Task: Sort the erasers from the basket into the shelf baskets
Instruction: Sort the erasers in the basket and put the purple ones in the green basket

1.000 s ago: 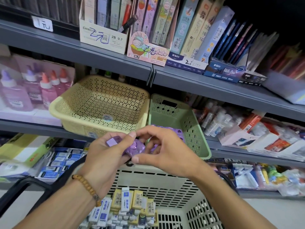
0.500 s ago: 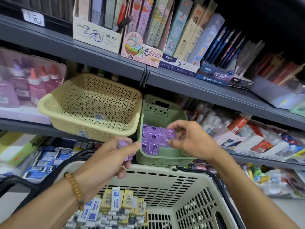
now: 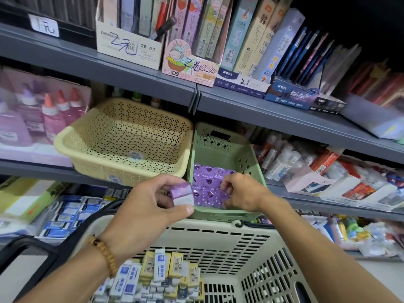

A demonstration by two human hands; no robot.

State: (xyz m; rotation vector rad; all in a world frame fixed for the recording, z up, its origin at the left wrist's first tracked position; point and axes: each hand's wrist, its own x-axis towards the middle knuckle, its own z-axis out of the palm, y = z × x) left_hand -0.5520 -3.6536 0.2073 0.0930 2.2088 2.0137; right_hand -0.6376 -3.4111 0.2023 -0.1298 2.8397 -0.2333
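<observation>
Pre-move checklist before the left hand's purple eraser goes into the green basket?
1. Left hand pinches the purple eraser: ok.
2. Green basket has free room behind the purple rows: ok.
3. Right hand out of the drop zone: not ok, it is inside the basket on the rows.
4. Eraser matches the basket's contents: ok, both purple.
5. Right hand has let go of its eraser: cannot tell.
6. Yellow basket not needed: ok.

Even indoor light, dark top right, blurred edges, wide-angle bending, sharp centre
</observation>
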